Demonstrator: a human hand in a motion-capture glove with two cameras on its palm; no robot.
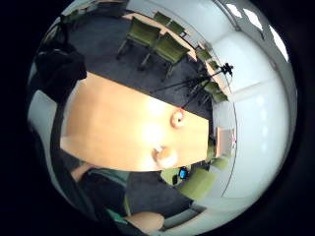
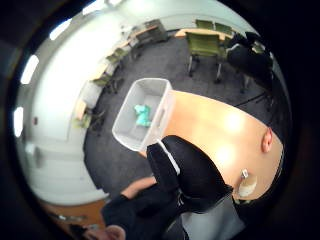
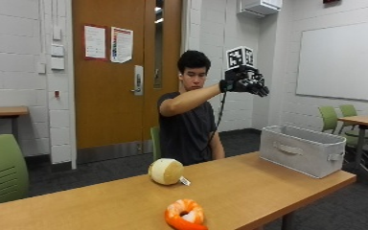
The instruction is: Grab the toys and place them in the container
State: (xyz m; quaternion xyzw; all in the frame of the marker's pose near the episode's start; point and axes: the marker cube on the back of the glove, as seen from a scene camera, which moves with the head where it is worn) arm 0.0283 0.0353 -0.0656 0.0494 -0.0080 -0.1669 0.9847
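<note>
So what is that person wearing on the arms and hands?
The right hand wears a bulky black glove with padded fingers and a thin white strip along one edge. The arm behind it is bare below the short sleeve of a dark T-shirt. The other hand is hidden behind the table.

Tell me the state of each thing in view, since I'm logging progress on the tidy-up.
Gloved right hand: raised high above the table, fingers loosely curled, holding nothing.
Grey container: upright at the table's end, open-topped.
Teal toy: lying inside the container.
Round cream toy: resting on the table, untouched.
Orange shrimp toy: resting on the table's near edge, untouched.
</note>
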